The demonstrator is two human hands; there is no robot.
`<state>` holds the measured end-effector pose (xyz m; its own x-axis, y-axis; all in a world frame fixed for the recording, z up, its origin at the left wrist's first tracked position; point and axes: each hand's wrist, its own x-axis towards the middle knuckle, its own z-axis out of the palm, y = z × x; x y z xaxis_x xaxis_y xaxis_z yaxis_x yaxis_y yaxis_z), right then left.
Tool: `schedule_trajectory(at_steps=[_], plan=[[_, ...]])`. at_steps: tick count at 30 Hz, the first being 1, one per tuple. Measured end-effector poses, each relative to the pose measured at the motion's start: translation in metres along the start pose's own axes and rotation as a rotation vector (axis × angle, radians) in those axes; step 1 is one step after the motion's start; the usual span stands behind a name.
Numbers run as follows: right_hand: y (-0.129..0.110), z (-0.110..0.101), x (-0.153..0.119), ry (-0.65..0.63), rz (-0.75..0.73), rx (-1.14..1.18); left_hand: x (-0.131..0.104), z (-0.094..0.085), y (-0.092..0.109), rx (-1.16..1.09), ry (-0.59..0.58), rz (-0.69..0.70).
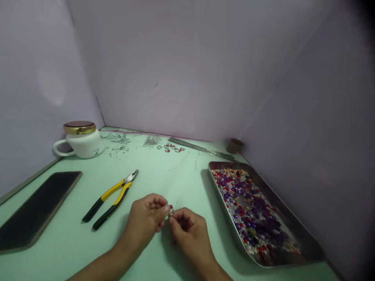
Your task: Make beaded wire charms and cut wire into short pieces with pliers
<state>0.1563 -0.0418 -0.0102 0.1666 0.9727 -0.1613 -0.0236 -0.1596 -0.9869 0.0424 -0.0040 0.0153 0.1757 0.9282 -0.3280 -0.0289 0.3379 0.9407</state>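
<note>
Between my two hands, at the lower middle of the head view, is a small piece of red and clear beads (171, 210). My left hand (148, 214) pinches it from the left with thumb and forefinger. From the right, the thumb and fingertips of my right hand (189, 230) close on its lower edge. Fingers hide part of the beads, and any wire in them is too fine to make out. Pliers (113, 199) with yellow and black handles lie to the left of my left hand, jaws pointing away.
A metal tray (224, 207) of mixed beads stands at the right. Behind lie beaded rings (172, 148), a bundle of thin wires (199, 147), wire bits (117, 138) and a small brown cup (234, 145). A lidded white mug (86, 144) and a phone (43, 207) are at the left.
</note>
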Motion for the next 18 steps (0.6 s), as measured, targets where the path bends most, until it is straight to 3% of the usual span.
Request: schedule_trajectory(at_steps=[4, 10, 18], plan=[[0.000, -0.006, 0.004, -0.099, 0.027, 0.151, 0.005, -0.006, -0.003, -0.012, -0.035, 0.025], [-0.004, -0.011, 0.009, -0.106, 0.175, 0.424, 0.008, -0.013, -0.004, 0.022, -0.095, 0.022], [-0.006, -0.014, 0.007, -0.209, 0.204, 0.388, -0.001, -0.006, -0.009, 0.103, -0.090, 0.096]])
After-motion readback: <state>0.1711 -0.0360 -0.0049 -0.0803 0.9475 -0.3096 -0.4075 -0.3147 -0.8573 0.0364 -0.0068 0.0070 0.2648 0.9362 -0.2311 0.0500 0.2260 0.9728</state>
